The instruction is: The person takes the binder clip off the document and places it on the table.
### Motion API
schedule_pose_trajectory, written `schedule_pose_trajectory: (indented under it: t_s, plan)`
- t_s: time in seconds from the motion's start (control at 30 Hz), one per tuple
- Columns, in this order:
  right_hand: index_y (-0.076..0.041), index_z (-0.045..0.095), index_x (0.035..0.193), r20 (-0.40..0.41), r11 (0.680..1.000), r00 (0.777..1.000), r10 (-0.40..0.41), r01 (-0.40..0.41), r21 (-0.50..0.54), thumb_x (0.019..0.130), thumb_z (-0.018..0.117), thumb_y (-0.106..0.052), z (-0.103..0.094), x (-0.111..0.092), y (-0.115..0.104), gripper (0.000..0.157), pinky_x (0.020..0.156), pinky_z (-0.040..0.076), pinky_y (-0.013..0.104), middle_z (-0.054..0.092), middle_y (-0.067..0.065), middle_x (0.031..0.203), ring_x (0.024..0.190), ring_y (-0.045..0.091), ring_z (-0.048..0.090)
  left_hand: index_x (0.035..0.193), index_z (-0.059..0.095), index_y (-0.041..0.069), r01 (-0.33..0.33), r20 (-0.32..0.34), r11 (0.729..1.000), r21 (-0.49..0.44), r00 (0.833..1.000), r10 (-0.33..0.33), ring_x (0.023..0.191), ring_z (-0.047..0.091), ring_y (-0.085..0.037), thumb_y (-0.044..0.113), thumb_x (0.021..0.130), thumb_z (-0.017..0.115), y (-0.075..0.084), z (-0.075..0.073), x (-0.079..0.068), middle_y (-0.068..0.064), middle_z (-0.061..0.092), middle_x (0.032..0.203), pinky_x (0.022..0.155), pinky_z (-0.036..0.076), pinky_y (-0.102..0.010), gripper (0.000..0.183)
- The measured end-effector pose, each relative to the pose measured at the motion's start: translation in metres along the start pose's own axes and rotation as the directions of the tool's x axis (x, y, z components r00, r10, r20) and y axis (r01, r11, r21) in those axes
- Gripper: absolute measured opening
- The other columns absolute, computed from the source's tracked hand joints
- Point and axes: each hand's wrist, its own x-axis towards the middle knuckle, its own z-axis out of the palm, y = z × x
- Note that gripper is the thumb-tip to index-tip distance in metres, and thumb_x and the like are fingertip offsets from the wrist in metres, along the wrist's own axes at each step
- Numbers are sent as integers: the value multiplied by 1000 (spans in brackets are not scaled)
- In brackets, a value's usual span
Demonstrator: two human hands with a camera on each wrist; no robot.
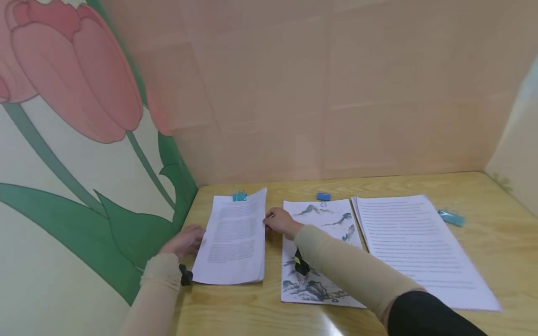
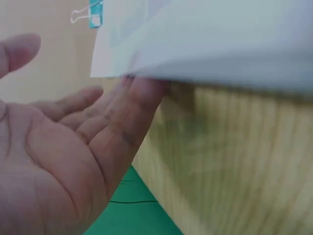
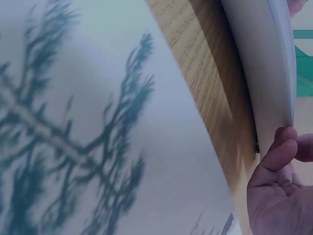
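Observation:
A stack of printed paper (image 1: 235, 238) lies at the left of the table, its right side lifted and bowed. At its top edge sits a teal binder clip (image 1: 239, 197). My right hand (image 1: 283, 223) pinches the stack's right edge between thumb and fingers, as the right wrist view shows at the hand (image 3: 276, 196). On the opposite side, my left hand (image 1: 182, 241) touches the left edge with its fingers extended. In the left wrist view the fingertips of that hand (image 2: 73, 147) reach just under the paper's edge, partly hidden by it.
Right of the stack lies a sheet with an ink landscape (image 1: 311, 284), crossed by my right forearm. A blue binder clip (image 1: 323, 197) is at its top. Farther right are a lined-text paper stack (image 1: 420, 242) and another teal clip (image 1: 451, 218). A wall (image 1: 294, 93) stands behind the table.

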Motion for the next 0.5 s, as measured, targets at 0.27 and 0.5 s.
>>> schedule_pose_trajectory:
  t_s: [0.27,0.5]
  plan:
    - [0,62,104,32,998,998,51,-50,-35,97,63,-4,-12,-5,2,7,61,50,25,64,9,84,70,16,59,149,24,-18,-36,121,999,36,992,31,118,61,-42,14,111,37,3,-4,0,-38,52,137,90,55,-45,52]
    - [-3,60,92,44,996,998,48,-45,-73,95,65,-3,-17,-18,6,6,59,47,23,62,7,76,66,14,57,150,21,-19,-35,89,999,11,996,34,121,57,-43,12,111,37,8,5,14,-38,52,135,91,54,-44,52]
